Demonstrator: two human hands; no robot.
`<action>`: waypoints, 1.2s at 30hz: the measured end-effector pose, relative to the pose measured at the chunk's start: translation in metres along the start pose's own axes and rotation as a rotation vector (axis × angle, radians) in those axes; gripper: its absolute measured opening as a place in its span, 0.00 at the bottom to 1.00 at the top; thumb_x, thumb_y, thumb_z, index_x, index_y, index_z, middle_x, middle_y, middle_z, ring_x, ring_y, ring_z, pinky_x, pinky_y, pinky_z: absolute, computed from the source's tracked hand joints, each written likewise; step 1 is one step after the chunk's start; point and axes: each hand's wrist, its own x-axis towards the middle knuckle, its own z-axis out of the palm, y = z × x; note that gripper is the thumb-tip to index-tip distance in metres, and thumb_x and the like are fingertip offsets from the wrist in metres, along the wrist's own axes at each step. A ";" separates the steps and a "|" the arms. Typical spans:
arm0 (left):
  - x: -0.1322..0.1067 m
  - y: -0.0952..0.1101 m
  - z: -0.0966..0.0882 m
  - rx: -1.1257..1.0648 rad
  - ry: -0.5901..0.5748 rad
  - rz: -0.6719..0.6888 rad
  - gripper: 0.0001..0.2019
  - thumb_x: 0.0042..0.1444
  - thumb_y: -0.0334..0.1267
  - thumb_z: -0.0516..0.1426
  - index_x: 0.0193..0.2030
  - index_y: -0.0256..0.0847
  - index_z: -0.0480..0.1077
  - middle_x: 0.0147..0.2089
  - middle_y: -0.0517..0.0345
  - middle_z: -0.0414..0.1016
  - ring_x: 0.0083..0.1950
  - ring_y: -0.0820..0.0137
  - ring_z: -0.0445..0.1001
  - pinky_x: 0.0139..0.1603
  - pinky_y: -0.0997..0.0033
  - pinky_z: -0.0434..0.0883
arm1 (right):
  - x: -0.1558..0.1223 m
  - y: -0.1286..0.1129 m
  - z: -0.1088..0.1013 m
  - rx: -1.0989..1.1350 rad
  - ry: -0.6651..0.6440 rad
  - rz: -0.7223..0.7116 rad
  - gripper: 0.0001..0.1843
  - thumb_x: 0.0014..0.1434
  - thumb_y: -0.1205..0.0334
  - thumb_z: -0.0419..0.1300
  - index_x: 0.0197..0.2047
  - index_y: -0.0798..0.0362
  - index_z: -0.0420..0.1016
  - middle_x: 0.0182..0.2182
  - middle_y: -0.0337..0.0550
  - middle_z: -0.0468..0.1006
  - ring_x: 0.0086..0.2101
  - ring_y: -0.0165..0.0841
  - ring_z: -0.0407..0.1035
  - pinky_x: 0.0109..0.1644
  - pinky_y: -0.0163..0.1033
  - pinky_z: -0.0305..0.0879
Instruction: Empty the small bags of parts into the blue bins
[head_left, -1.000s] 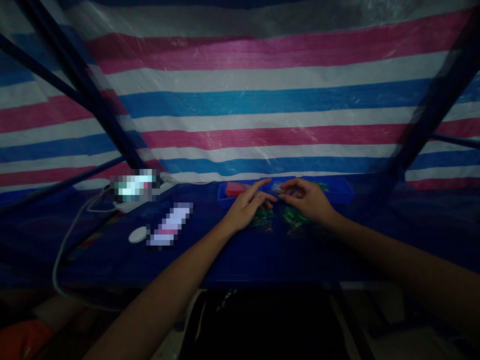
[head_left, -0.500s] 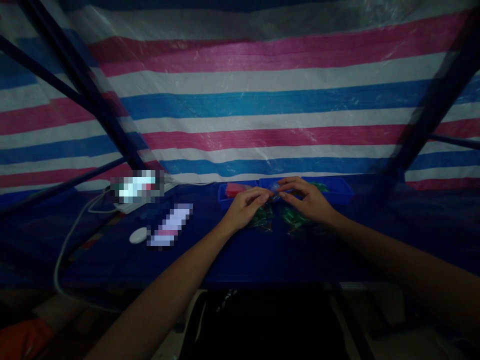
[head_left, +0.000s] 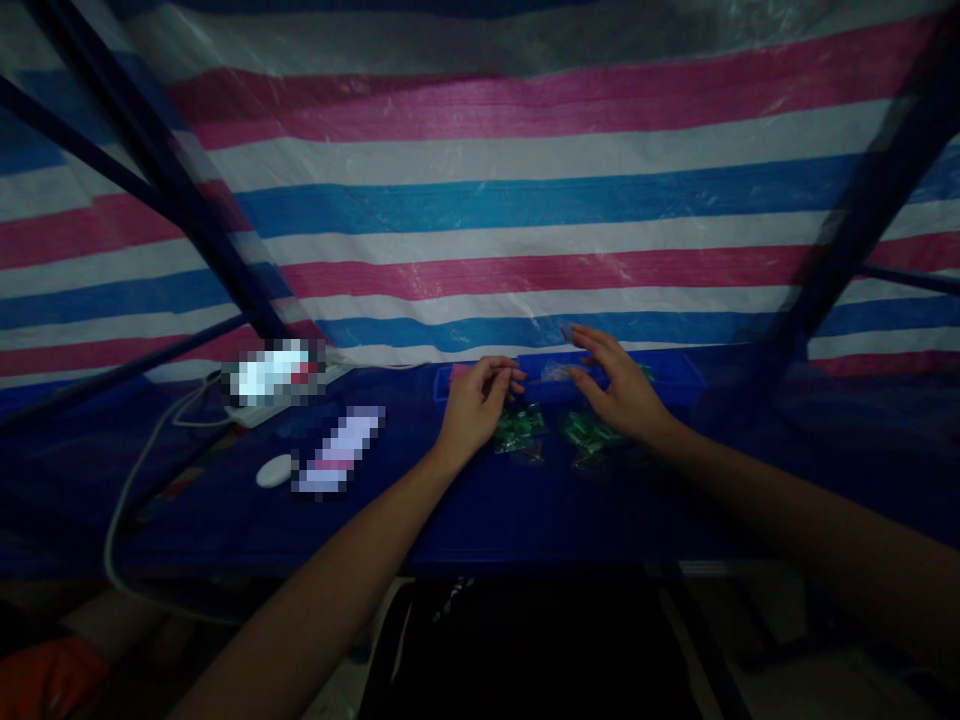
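Observation:
My left hand (head_left: 477, 402) hovers with curled fingers over the left end of a blue tray (head_left: 675, 378), where a red piece (head_left: 456, 372) shows. Nothing can be made out in its fingers. My right hand (head_left: 611, 385) is open, fingers spread above the tray's middle, beside a small clear packet (head_left: 556, 371) lying in the tray. Two heaps of small green parts (head_left: 520, 428) (head_left: 586, 434) lie on the blue table (head_left: 487, 510) just in front of my hands.
A white power strip (head_left: 259, 408) with a grey cable (head_left: 127, 500) lies at the left, and a small white round object (head_left: 274, 469) sits near it. A striped tarp (head_left: 487, 200) hangs behind the table. Dark blue poles (head_left: 157, 170) slant at both sides.
My hands were pinching the clear packet together above the tray. They have parted: the right hand opened and rose, the left drew back left and curled. The packet lies in the tray.

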 end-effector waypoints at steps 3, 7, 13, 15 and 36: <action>0.000 0.001 -0.004 0.089 -0.013 0.026 0.10 0.69 0.35 0.52 0.47 0.39 0.75 0.41 0.53 0.82 0.40 0.70 0.80 0.42 0.67 0.77 | -0.001 0.006 0.001 -0.135 -0.043 -0.051 0.39 0.66 0.61 0.61 0.76 0.41 0.54 0.74 0.46 0.58 0.71 0.52 0.54 0.74 0.64 0.57; -0.001 0.001 -0.004 0.191 -0.010 0.078 0.10 0.63 0.31 0.54 0.39 0.40 0.78 0.41 0.53 0.82 0.42 0.68 0.79 0.45 0.65 0.77 | -0.006 0.015 0.007 -0.153 -0.168 -0.082 0.41 0.64 0.58 0.64 0.76 0.43 0.54 0.74 0.49 0.57 0.71 0.52 0.55 0.74 0.64 0.56; 0.000 0.002 -0.003 0.227 0.006 0.083 0.06 0.59 0.32 0.59 0.39 0.39 0.78 0.43 0.52 0.82 0.43 0.66 0.80 0.47 0.62 0.78 | -0.003 0.012 0.002 -0.180 -0.216 -0.115 0.17 0.65 0.57 0.63 0.57 0.44 0.79 0.69 0.48 0.67 0.67 0.52 0.62 0.70 0.66 0.59; 0.000 0.004 -0.004 0.252 -0.011 0.089 0.07 0.59 0.31 0.58 0.38 0.40 0.79 0.43 0.53 0.82 0.44 0.65 0.80 0.47 0.63 0.77 | 0.000 0.008 -0.003 -0.197 -0.172 -0.121 0.13 0.66 0.58 0.62 0.52 0.44 0.80 0.60 0.49 0.76 0.61 0.50 0.68 0.67 0.64 0.63; -0.004 0.010 -0.005 0.314 -0.074 0.137 0.13 0.71 0.36 0.49 0.48 0.41 0.76 0.43 0.55 0.82 0.46 0.67 0.80 0.51 0.63 0.74 | -0.011 -0.011 0.019 0.040 -0.575 -0.332 0.24 0.72 0.63 0.53 0.69 0.46 0.69 0.64 0.47 0.74 0.67 0.43 0.63 0.72 0.58 0.59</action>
